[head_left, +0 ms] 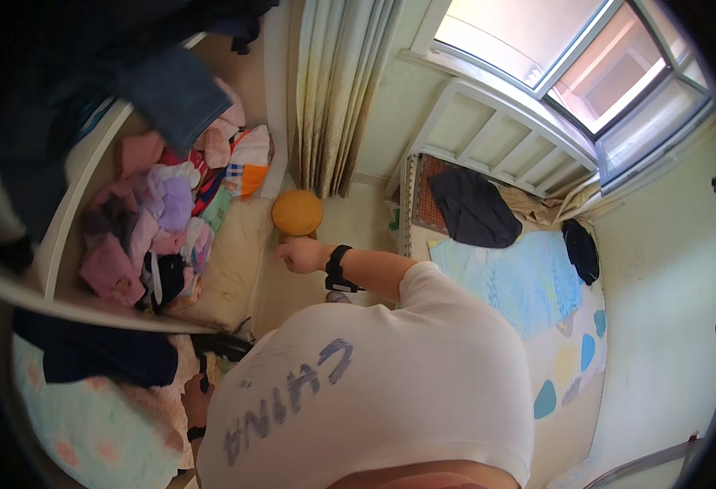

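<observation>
Two hands: both belong to the person in the white T-shirt [423, 383], each with a black band at the wrist.
Left hand [198, 398]: low by the hip, fingers curled around a small dark thing [204, 380]; what it is cannot be told.
Dark garment [97, 354]: draped over the white bed rail [89, 310], just beside that hand.
Right hand [299, 254]: stretched forward, closed in a loose fist, nothing showing in it.
Round orange stool [297, 212]: on the floor just beyond the fist, apart from it.
Clothes heap [158, 224]: pink, purple and striped pieces piled on the bunk, left of the stool.
Handling, as a judgement: limp cloth slips, so a full-palm grip would serve better than fingertips, lifting clear of the rail.
Mattress [529, 285]: blue sheet, black garment [476, 208] lying on it.
Curtain [333, 90]: hanging beside the window [570, 49].
</observation>
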Demonstrator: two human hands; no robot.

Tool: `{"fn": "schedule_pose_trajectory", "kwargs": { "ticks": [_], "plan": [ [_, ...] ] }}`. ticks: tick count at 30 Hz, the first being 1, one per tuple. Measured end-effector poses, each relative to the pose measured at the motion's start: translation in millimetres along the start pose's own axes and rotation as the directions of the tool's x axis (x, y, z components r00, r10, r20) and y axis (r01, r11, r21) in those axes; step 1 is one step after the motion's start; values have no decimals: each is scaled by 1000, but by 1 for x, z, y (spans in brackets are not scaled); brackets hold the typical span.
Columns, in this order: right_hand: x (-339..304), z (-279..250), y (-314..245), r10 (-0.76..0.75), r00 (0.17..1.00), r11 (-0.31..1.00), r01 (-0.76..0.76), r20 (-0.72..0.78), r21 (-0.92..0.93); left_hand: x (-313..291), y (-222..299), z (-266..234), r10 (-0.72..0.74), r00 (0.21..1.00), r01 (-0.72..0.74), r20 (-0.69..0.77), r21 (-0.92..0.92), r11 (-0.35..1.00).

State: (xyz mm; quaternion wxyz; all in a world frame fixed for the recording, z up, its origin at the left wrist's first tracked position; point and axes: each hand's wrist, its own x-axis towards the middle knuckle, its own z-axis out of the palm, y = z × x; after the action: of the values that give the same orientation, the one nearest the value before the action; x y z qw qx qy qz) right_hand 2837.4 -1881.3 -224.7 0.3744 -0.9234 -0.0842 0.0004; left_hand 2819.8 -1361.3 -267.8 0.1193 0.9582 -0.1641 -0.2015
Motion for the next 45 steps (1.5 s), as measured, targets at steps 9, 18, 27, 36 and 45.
{"fn": "schedule_pose_trajectory", "kwargs": {
  "ticks": [9, 18, 27, 36, 45],
  "plan": [
    [-75, -128, 144, 299, 946, 952, -287, 124, -109, 90, 216, -29, 143, 990, -143, -10, -102, 984],
    [-120, -146, 214, 375, 905, 925, -351, 201, -145, 169, 247, -12, 152, 942, -105, 299, -169, 980],
    [13, -188, 236, 413, 828, 904, -323, 380, -279, 154, 220, 38, -164, 986, 163, 24, -300, 940],
    [156, -180, 241, 149, 687, 953, 91, 711, -288, 98, 308, 84, -559, 829, 518, -4, -373, 770],
    [223, -158, 316, 151, 578, 926, 200, 802, -319, 86, 491, 135, -845, 518, 726, 129, -588, 356]
  ]
}}
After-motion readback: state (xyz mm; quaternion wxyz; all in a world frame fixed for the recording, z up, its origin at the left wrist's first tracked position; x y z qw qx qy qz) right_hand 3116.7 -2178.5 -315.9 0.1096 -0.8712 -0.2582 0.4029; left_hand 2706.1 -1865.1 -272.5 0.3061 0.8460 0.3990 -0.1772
